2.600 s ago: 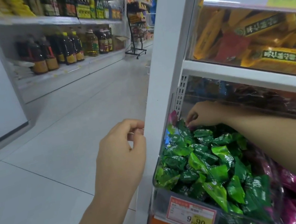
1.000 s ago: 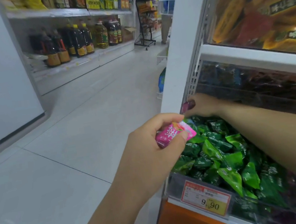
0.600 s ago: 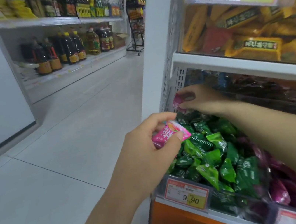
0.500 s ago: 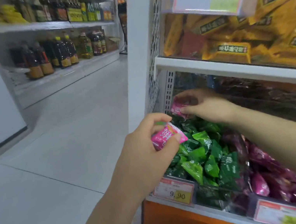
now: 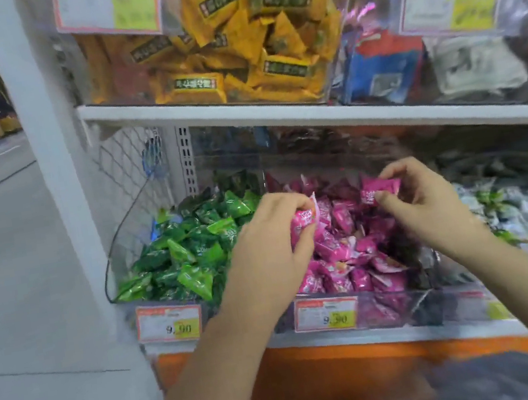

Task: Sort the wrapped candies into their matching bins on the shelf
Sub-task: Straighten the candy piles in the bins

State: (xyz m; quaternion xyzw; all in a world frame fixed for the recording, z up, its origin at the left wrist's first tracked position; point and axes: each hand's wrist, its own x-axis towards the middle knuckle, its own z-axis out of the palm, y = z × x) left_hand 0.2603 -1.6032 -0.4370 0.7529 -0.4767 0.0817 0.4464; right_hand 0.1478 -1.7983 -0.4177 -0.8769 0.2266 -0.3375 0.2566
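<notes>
While above pink bin, left grip, right grip pinch candies.

We see glossy, crinkled plastic film on the first pink candy, pinched by the left hand, and on the second pink candy, pinched by the right hand. The heaped pink candies and green candies shine alike in clear, smooth plastic bins. Price tags look like matt paper. The shelf board looks like smooth white-painted metal, beside metal mesh. The floor tiles are smooth, with a dull sheen.
</notes>
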